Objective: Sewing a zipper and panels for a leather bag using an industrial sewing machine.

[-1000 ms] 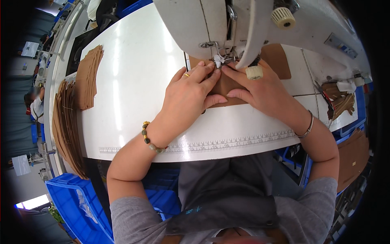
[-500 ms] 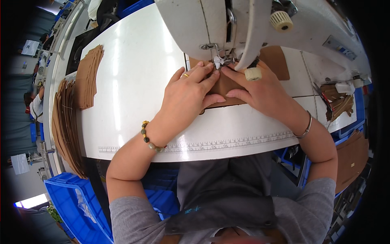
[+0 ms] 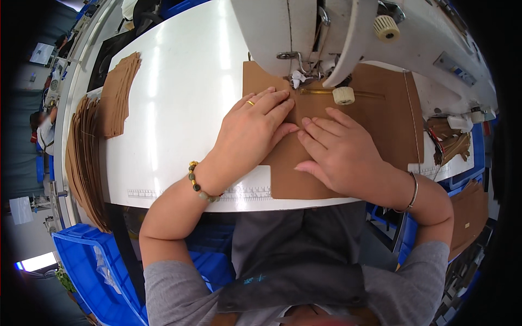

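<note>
A large brown panel with a gold zipper lies flat on the white table under the head of a white sewing machine. My left hand, with a gold ring and a bead bracelet, presses flat on the panel's left part. My right hand, with a thin bangle at the wrist, lies flat on the panel just right of it. The fingertips of both sit just below the zipper and the presser foot.
Stacks of brown cut pieces lie at the table's left edge, with more beside it. Blue plastic crates stand at lower left. Brown scraps and further brown panels are on the right. Another person sits at far left.
The brown piece now lies spread wide and flat under the machine. Both hands have flattened and drawn back from the needle toward me.
</note>
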Demonstrator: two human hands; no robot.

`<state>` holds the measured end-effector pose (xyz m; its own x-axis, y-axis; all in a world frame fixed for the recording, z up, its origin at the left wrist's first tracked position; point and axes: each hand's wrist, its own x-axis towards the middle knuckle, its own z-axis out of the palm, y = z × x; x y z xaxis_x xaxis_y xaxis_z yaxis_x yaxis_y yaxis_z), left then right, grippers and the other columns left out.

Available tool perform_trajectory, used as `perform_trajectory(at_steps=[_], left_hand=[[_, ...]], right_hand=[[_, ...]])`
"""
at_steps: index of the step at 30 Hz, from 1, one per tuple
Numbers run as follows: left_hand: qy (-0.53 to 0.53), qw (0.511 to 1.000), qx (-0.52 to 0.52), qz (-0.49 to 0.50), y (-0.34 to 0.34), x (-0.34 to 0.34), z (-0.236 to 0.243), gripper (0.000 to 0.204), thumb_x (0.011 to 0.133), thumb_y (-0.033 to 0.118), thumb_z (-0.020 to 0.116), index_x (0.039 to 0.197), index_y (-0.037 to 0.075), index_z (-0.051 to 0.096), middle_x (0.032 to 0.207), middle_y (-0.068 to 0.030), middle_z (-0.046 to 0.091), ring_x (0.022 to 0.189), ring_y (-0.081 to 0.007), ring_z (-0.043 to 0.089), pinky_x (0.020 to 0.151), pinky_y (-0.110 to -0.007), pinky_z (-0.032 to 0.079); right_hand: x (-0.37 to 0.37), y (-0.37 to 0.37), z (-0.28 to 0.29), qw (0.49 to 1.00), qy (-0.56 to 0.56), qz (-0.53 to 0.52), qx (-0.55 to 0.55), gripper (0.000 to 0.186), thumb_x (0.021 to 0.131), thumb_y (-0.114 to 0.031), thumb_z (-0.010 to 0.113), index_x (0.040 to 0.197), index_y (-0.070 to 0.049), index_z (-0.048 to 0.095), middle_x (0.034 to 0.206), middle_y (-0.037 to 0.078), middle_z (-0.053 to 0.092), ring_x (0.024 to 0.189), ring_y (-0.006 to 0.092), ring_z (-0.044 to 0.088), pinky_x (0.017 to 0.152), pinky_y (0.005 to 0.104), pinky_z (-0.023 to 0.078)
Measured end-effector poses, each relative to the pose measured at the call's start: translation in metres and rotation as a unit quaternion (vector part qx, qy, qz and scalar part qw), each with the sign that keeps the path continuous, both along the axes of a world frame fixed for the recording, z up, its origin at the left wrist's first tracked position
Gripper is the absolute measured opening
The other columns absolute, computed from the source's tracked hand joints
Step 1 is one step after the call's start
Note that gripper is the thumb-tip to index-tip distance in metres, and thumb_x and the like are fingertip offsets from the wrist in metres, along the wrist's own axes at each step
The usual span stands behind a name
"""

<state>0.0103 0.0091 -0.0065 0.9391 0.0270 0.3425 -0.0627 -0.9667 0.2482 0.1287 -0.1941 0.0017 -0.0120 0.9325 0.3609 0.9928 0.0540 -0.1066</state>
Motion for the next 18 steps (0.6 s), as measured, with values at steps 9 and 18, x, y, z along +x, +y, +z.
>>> perform_trajectory(at_steps=[9, 18], left_hand=[[0.004, 1.000, 0.023, -0.006, -0.010, -0.004, 0.002, 0.065, 0.081, 0.040, 0.082, 0.133, 0.002, 0.070, 0.138, -0.0110, 0.067, 0.130, -0.0311, 0.064, 0.104, -0.039, 0.054], [-0.001, 0.998, 0.058, 0.037, -0.024, -0.003, 0.001, 0.068, 0.080, 0.044, 0.082, 0.132, 0.002, 0.071, 0.136, -0.0101, 0.068, 0.128, -0.0294, 0.065, 0.103, -0.038, 0.054]], right_hand=[[0.037, 0.006, -0.004, 0.998, 0.028, -0.057, -0.013, 0.057, 0.084, -0.043, 0.079, 0.125, -0.004, 0.071, 0.129, 0.012, 0.070, 0.127, 0.0285, 0.062, 0.113, 0.0497, 0.046], [0.048, 0.009, -0.005, 0.998, 0.015, -0.048, -0.047, 0.060, 0.085, -0.046, 0.078, 0.129, -0.006, 0.069, 0.134, 0.011, 0.067, 0.136, 0.0307, 0.057, 0.113, 0.0504, 0.045]])
